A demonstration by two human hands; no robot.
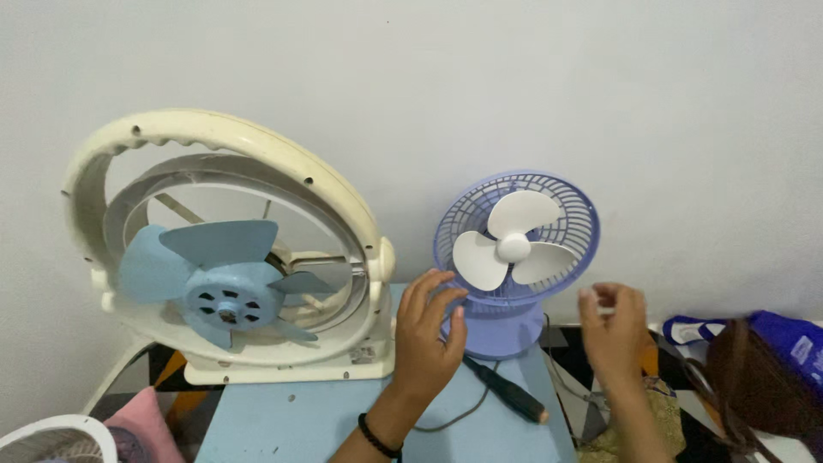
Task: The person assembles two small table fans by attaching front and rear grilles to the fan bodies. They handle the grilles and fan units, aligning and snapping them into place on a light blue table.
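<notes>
A small purple desk fan (514, 257) with white blades and no front grille stands on a light blue table (300, 420) against the wall. My left hand (429, 330) is open, its fingers spread at the fan's lower left rim and base. My right hand (613, 321) hovers to the right of the fan, fingertips pinched together around something small and pale that I cannot make out. A dark-handled screwdriver (507, 390) lies on the table between my hands.
A large cream fan (227, 249) with blue blades and no front guard stands at the left. A white grille (51, 437) and pink cloth (146, 420) are at bottom left. A blue bag (789, 339) and brown bag (759, 377) sit at right.
</notes>
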